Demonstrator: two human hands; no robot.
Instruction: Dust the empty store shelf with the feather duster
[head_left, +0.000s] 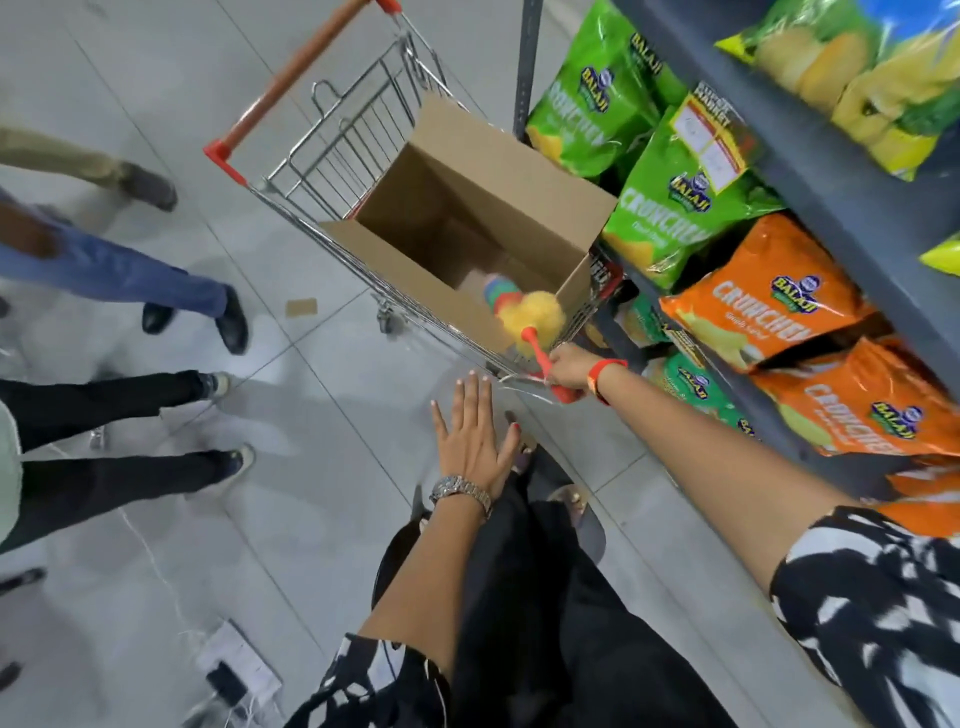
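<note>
Head view: right hand (571, 368) grip closed on feather duster (524, 317) handle, fluffy head inside cardboard box (441, 171) in cart (332, 140). Left hand (475, 436) spread wide, holding nothing. Risk: head snags box edge, or swing knocks chip bags (769, 312) off shelf (852, 208). No empty shelf visible.

The feather duster (524, 317), fluffy yellow with multicoloured bands and an orange-red handle, tilts head-first into the open cardboard box, gripped at its handle
</note>
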